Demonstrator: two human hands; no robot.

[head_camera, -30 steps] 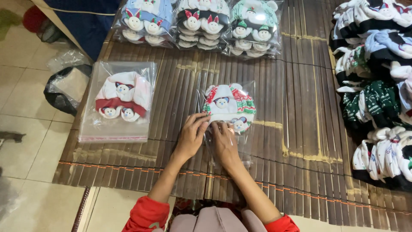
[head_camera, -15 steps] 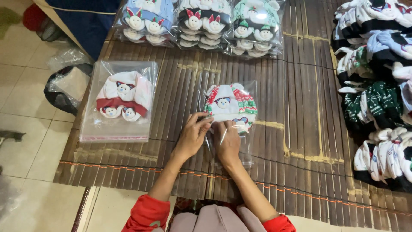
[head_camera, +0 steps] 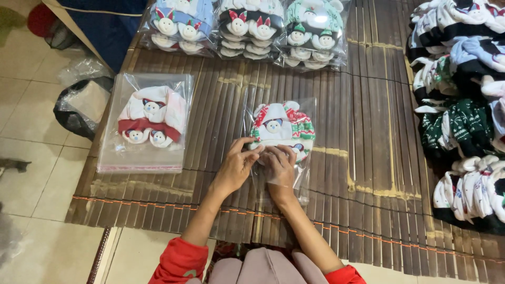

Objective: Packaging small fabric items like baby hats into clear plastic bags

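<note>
A clear plastic bag (head_camera: pixel 302 113) lies on the brown bamboo mat (head_camera: pixel 363 173) in front of me, with a white, red and green knitted baby hat (head_camera: pixel 281 126) inside it. My left hand (head_camera: pixel 234 165) pinches the bag's near edge beside the hat. Touching it from the right, my right hand (head_camera: pixel 279 168) presses down on the bag's open end, fingers curled over the plastic. Both sleeves are red.
A second bagged hat set (head_camera: pixel 147 123) lies at the left of the mat. Three bagged stacks (head_camera: pixel 247 26) line the far edge. Loose folded hats (head_camera: pixel 463 105) are piled along the right. Tiled floor and a black bag (head_camera: pixel 79 105) lie to the left.
Both hands have slid slightly toward me along the bag's open end and pressed closer together; the hat sits a little deeper in the bag.
</note>
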